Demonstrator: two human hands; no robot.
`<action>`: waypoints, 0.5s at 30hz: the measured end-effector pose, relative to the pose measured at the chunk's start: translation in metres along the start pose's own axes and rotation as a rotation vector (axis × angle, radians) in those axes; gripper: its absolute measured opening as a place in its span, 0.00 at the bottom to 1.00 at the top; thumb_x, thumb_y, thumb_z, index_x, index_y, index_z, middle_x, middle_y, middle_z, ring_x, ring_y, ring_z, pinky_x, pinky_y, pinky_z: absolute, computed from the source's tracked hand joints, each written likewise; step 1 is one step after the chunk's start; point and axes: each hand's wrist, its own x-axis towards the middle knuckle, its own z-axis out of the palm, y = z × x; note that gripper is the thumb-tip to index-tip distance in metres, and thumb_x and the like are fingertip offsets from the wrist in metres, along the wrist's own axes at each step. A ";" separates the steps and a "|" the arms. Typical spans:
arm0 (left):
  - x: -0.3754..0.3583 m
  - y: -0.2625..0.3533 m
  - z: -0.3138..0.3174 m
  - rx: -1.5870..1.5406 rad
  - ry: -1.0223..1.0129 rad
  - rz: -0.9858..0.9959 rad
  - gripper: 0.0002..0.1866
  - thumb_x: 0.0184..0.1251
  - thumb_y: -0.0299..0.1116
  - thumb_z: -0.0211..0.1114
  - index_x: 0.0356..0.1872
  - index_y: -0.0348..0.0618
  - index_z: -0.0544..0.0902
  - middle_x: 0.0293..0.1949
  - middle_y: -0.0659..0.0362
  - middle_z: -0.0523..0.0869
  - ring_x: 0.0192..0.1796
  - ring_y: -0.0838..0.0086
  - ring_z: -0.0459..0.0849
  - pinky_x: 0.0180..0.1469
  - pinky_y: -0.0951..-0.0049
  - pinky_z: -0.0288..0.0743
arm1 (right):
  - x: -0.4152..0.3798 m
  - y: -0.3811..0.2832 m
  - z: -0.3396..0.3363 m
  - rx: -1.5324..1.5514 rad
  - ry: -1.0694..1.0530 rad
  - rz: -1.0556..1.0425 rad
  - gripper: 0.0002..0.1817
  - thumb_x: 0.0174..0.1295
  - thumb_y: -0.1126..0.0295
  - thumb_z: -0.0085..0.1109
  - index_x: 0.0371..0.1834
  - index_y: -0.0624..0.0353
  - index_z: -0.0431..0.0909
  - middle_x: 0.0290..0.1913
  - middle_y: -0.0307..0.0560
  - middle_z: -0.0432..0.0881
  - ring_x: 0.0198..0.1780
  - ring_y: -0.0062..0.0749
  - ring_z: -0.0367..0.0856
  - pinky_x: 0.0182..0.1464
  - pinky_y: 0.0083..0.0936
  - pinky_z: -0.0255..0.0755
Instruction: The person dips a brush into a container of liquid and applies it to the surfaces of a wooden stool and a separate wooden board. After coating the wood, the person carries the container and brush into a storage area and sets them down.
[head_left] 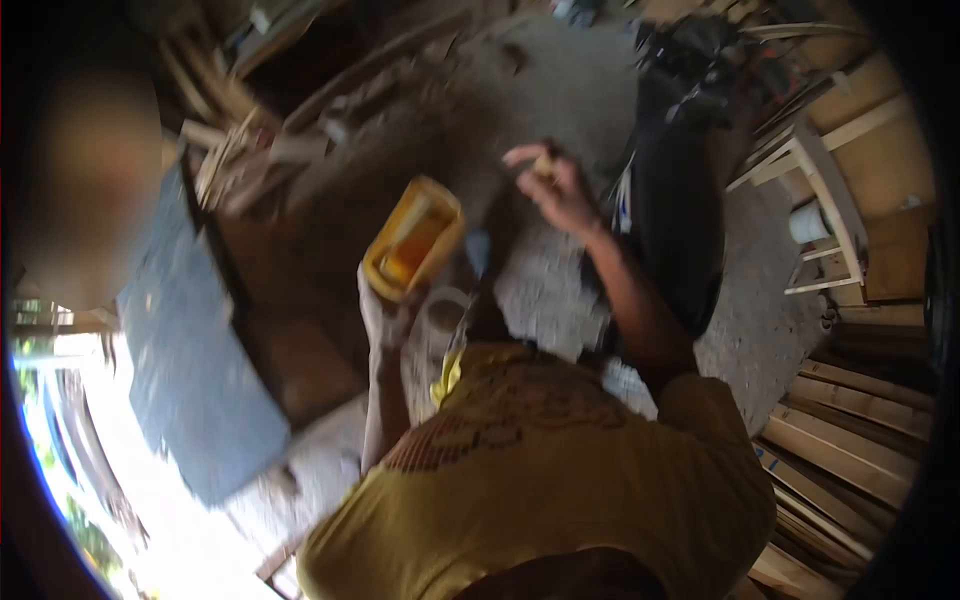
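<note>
My left hand (386, 318) grips a yellow, open-topped plastic container (380, 245) from its near end. The container is tilted, and its inside shows an amber-orange bottom and a pale strip-like piece (418, 220). To the right and a little farther off, my right hand (566, 195) is raised with its fingers bent. A small tan piece (545, 165) sits between those fingers; blur hides what kind of thing it is. The two hands are well apart, and the right one does not touch the container.
A motorcycle with a long black seat (680, 200) stands close by my right arm. Planks (850, 430) are stacked at the lower right, below a wooden frame (825, 190). Scrap wood (250, 160) lies upper left, above a blue-grey sheet (190, 370). The floor (560, 90) is dusty.
</note>
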 end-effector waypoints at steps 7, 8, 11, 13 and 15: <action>0.274 0.028 0.093 -0.042 -0.218 0.134 0.44 0.51 0.53 0.82 0.64 0.35 0.75 0.57 0.53 0.84 0.56 0.70 0.82 0.56 0.69 0.77 | 0.242 0.118 -0.070 -0.049 -0.329 0.038 0.46 0.53 0.57 0.83 0.74 0.54 0.70 0.63 0.40 0.72 0.31 0.16 0.65 0.35 0.19 0.67; 0.307 0.080 0.113 -0.094 -0.292 -0.027 0.45 0.52 0.49 0.84 0.66 0.37 0.71 0.58 0.56 0.81 0.58 0.71 0.81 0.61 0.69 0.76 | 0.269 0.187 -0.055 0.315 -0.185 -0.276 0.54 0.46 0.53 0.86 0.77 0.52 0.67 0.64 0.43 0.72 0.40 0.23 0.70 0.40 0.24 0.69; 0.427 0.029 0.137 0.138 -0.318 0.138 0.45 0.49 0.44 0.85 0.66 0.37 0.71 0.58 0.54 0.81 0.58 0.66 0.82 0.61 0.66 0.77 | 0.361 0.191 -0.109 0.001 -0.187 -0.170 0.56 0.42 0.52 0.87 0.77 0.50 0.66 0.65 0.46 0.71 0.53 0.35 0.73 0.50 0.29 0.73; 0.492 0.039 0.171 0.361 -0.311 0.222 0.43 0.49 0.39 0.84 0.65 0.36 0.72 0.55 0.52 0.83 0.55 0.65 0.84 0.56 0.65 0.80 | 0.416 0.221 -0.136 -0.038 -0.102 -0.300 0.56 0.41 0.52 0.88 0.76 0.50 0.67 0.64 0.48 0.71 0.57 0.38 0.74 0.52 0.29 0.74; 0.562 0.028 0.206 0.340 -0.354 0.287 0.44 0.47 0.37 0.85 0.66 0.36 0.71 0.55 0.50 0.82 0.54 0.63 0.84 0.56 0.64 0.80 | 0.476 0.257 -0.180 -0.315 -0.266 -0.190 0.63 0.41 0.52 0.87 0.81 0.44 0.55 0.72 0.51 0.69 0.69 0.47 0.71 0.69 0.40 0.73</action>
